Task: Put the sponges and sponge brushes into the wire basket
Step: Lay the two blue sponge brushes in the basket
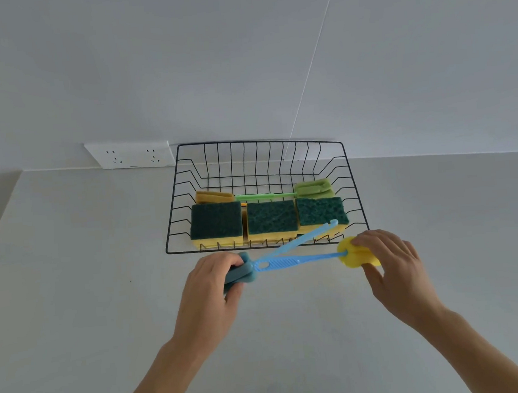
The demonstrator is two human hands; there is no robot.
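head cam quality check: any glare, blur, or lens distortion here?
Head view: even, soft light, no glare; only faint shadows under the left hand and right hand. Strong wide-angle distortion: the counter edge and wire basket rim bow and splay. Focus is sharp on the green-topped sponges; slight softness on the blue brush handles.

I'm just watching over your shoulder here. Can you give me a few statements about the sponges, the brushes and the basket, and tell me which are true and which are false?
1. Three green-topped sponges lie side by side in the wire basket. True.
2. The left hand grips a yellow sponge head. False: it grips the blue sponge head; the right hand holds the yellow sponge head.
3. The two blue handles cross each other in front of the basket. True.
4. The basket holds no brush. False: a green sponge brush lies at its back.
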